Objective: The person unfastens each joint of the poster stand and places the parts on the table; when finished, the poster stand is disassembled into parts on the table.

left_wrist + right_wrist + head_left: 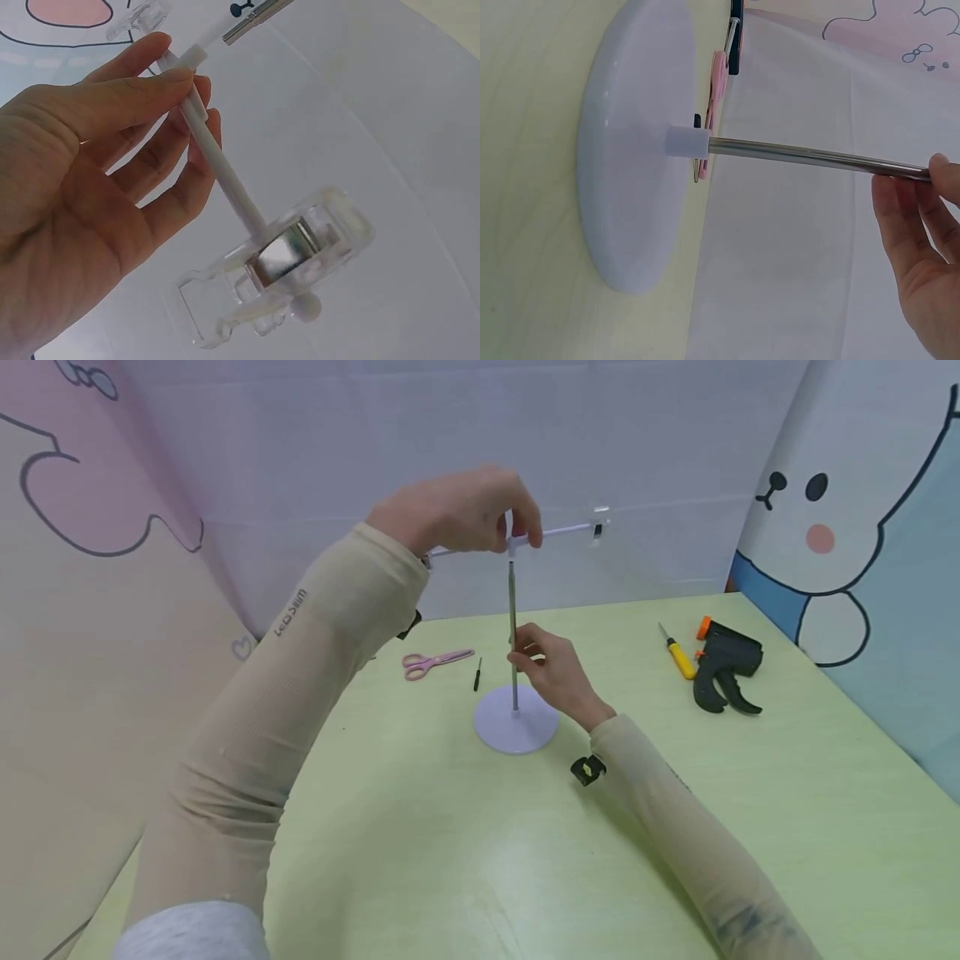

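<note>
A slim metal rod (513, 602) stands upright in the short collar of a round white base (516, 731) on the table. My right hand (558, 672) pinches the rod partway up between thumb and fingers. Above it, my left hand (468, 512) pinches a thin white crossbar (566, 531) at its T-shaped joint (193, 57). The joint's stem points down, just over the rod's top, with a small gap showing. Clear plastic clips sit at both ends of the crossbar; the nearer clip (285, 259) has a shiny metal band.
Pink scissors (427, 666) and a small black screwdriver (477, 677) lie left of the base. At the right are a yellow-handled screwdriver (681, 658) and a black pistol-shaped tool (726, 664) with an orange tip. A pale wall (337, 460) rises behind the table (420, 860).
</note>
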Motion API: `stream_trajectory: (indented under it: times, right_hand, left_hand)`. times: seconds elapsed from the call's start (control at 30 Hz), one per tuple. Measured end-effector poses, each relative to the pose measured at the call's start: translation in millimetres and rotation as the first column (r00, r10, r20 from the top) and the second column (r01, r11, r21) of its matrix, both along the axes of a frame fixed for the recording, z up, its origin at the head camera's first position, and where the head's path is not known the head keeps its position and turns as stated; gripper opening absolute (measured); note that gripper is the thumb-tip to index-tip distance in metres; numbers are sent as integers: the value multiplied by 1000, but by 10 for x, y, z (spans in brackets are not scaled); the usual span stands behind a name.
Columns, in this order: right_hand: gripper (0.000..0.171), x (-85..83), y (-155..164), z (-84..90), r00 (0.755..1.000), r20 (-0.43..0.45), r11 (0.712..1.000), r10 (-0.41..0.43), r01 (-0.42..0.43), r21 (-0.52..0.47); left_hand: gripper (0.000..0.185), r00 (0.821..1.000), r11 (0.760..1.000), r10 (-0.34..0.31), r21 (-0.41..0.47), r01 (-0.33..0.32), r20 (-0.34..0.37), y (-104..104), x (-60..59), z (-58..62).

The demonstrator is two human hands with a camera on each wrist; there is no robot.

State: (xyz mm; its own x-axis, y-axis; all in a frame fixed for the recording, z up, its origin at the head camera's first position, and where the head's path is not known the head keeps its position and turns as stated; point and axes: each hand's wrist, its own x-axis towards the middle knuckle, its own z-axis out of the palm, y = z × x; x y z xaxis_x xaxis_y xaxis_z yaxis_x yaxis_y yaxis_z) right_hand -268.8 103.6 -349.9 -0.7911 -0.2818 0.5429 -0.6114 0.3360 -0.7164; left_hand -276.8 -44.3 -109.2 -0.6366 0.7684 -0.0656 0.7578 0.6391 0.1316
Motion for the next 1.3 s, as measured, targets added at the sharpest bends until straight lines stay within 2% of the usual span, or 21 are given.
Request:
stream_trajectory:
  times: [0.2,0.5,0.67,0.87,1.03,1.3]
  right_hand:
    - [15,-4,-3,-20,1000,-18,1000,1,-1,11]
    - [15,3,16,-11,998,-64,999,-3,5,35]
    - [15,13,40,-6,996,-84,998,-8,13,54]
    - [15,28,55,6,994,-107,997,5,3,75]
    - [15,32,70,23,994,-106,998,12,-5,67]
    - [14,40,99,34,997,-71,997,7,-1,76]
  left_hand:
    - [30,1000,999,-24,43,23,2,-29,23,11]
    - [27,997,992,-63,107,67,-34,-135,95,-19]
    - [27,998,985,-49,164,55,-39,-214,121,-15]
    - [26,996,981,-17,191,33,-83,-360,197,-11]
    - [28,993,977,7,212,18,-118,-538,260,-94]
    - [29,991,962,94,264,-67,-94,-720,287,-244]
